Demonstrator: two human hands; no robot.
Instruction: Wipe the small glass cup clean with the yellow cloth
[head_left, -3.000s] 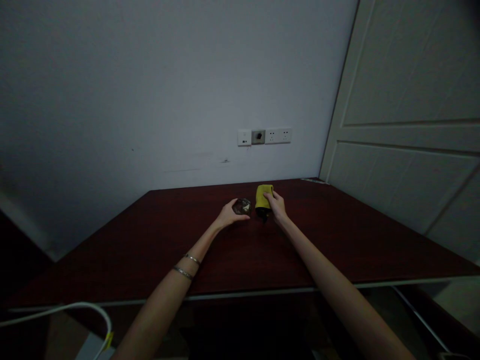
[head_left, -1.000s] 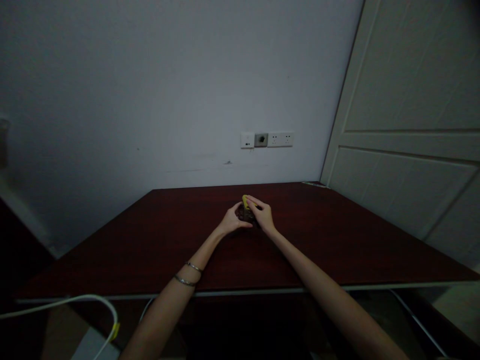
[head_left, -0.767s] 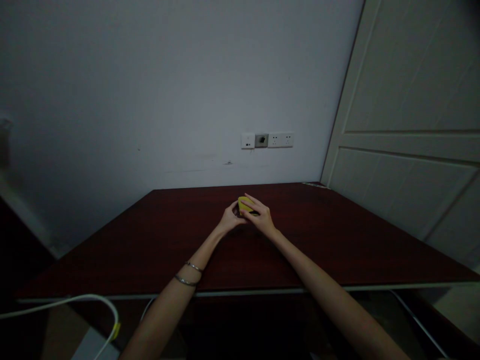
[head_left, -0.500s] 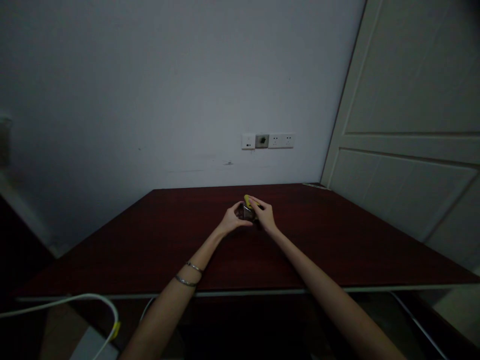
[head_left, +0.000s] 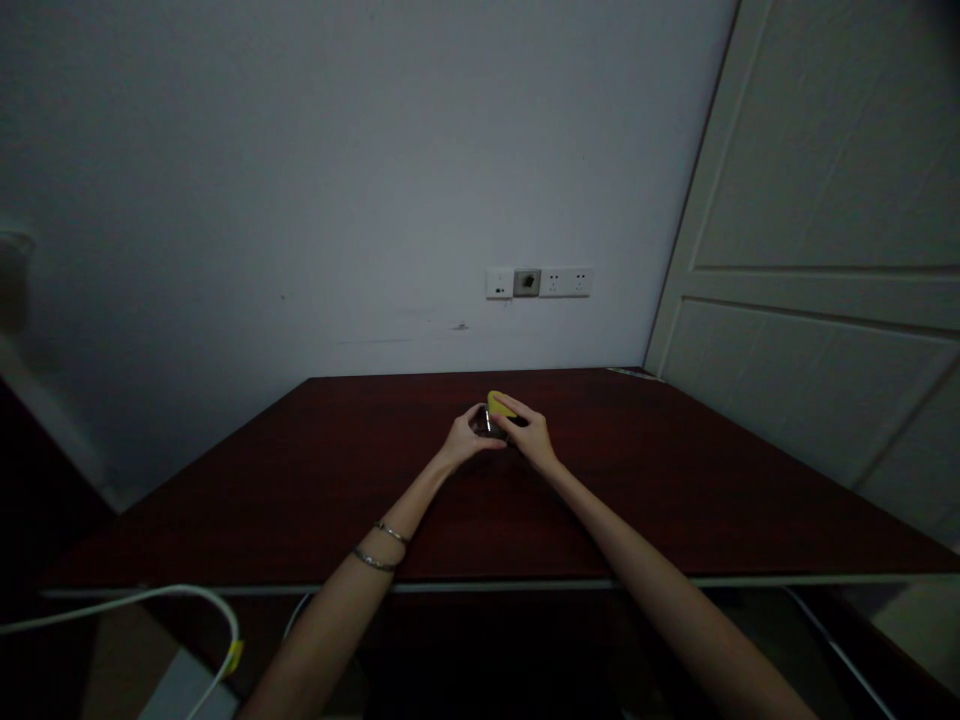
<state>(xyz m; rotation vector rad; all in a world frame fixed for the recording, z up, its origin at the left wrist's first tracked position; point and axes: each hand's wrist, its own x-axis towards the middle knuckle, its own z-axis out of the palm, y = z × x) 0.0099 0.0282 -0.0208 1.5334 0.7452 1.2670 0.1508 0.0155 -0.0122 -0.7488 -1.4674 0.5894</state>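
Note:
Both my hands meet over the far middle of a dark red wooden table (head_left: 315, 500). My left hand (head_left: 461, 443) is wrapped round a small dark, shiny object (head_left: 482, 421) that I cannot name; it rests on the table. My right hand (head_left: 529, 437) presses a folded yellow cloth (head_left: 496, 404) onto the top of that object, fingers closed on the cloth. Two thin bracelets (head_left: 382, 545) sit on my left forearm. The room is dim.
A white wall rises behind the table with a row of sockets (head_left: 538, 282). A white panelled door (head_left: 817, 260) stands on the right. A white cable (head_left: 150, 600) curves below the table's front edge at the lower left.
Three seconds ago the yellow cloth lay on the table beside the dark object under my right hand. It was brought onto the object and has been shifting slightly over its top.

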